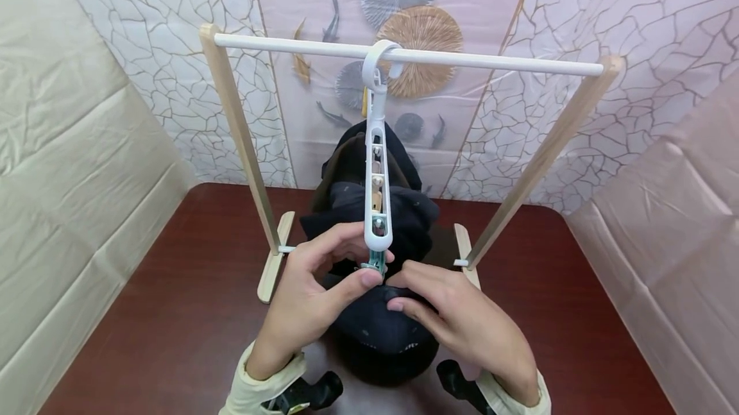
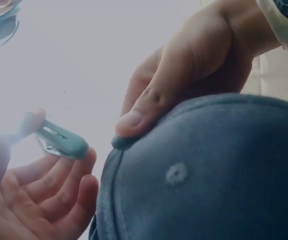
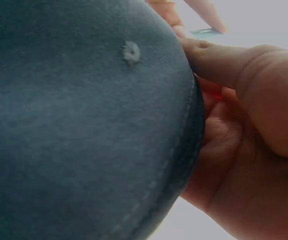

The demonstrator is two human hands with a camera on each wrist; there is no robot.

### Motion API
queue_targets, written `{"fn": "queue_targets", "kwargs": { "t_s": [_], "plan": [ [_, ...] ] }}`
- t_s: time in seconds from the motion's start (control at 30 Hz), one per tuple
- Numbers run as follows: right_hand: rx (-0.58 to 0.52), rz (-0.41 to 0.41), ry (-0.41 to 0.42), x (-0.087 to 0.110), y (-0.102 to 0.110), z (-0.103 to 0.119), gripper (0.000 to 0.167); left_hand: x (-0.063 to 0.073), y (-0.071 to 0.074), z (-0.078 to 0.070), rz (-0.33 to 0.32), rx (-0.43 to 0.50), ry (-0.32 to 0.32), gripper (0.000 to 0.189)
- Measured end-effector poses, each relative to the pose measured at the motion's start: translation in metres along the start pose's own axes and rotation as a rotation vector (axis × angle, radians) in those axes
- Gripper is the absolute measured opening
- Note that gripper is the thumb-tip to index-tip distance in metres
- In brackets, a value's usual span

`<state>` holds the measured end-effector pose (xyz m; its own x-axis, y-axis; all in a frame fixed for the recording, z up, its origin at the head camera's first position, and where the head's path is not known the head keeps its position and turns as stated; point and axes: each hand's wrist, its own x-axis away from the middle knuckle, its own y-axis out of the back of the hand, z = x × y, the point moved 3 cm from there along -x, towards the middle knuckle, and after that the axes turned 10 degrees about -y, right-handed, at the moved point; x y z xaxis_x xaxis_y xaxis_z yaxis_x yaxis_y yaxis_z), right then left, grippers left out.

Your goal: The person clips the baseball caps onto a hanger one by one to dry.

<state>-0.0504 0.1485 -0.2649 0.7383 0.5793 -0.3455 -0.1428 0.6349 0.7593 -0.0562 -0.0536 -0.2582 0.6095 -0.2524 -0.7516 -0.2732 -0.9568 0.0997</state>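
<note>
A white hanger (image 1: 378,243) hangs by its hook in the middle of the head view, its narrow end towards me. Below that end, my left hand (image 1: 303,296) pinches a teal clip (image 1: 376,262) between thumb and fingers. In the left wrist view the clip (image 2: 66,141) stands apart from the dark blue cap (image 2: 224,175). My right hand (image 1: 462,309) grips this cap (image 1: 375,322) at its edge, thumb on the outer face and fingers behind. A small stitched eyelet (image 3: 131,53) shows on its fabric. More dark caps (image 1: 410,200) sit behind, partly hidden by the hanger.
A white rod (image 1: 306,47) carries the hanger between two wooden posts (image 1: 239,126), which stand on wooden feet (image 1: 271,274). Beneath lies a reddish-brown table (image 1: 190,312). Patterned sheeting (image 1: 185,81) covers the back; beige padded walls (image 1: 75,165) flank both sides.
</note>
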Motion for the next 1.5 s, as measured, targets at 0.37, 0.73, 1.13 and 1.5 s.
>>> {"fn": "queue_targets", "kwargs": {
  "t_s": [0.37, 0.73, 1.13, 1.5],
  "plan": [
    [-0.021, -0.103, 0.079, 0.0014, 0.0040, 0.0026, 0.018, 0.0008, -0.0025, 0.0051, 0.012, 0.062, 0.025, 0.029],
    [0.016, -0.127, 0.189, 0.0025, 0.0021, 0.0069, 0.028, 0.0026, -0.0049, 0.0050, 0.028, 0.108, 0.049, 0.026],
    [0.009, -0.153, 0.203, 0.0029, 0.0049, 0.0094, 0.030, 0.0014, -0.0058, 0.0075, 0.015, 0.093, 0.076, 0.025],
    [-0.006, -0.167, 0.162, -0.0030, 0.0028, 0.0039, 0.031, -0.0008, -0.0012, 0.0099, -0.057, 0.129, 0.074, 0.023]
  ]
}}
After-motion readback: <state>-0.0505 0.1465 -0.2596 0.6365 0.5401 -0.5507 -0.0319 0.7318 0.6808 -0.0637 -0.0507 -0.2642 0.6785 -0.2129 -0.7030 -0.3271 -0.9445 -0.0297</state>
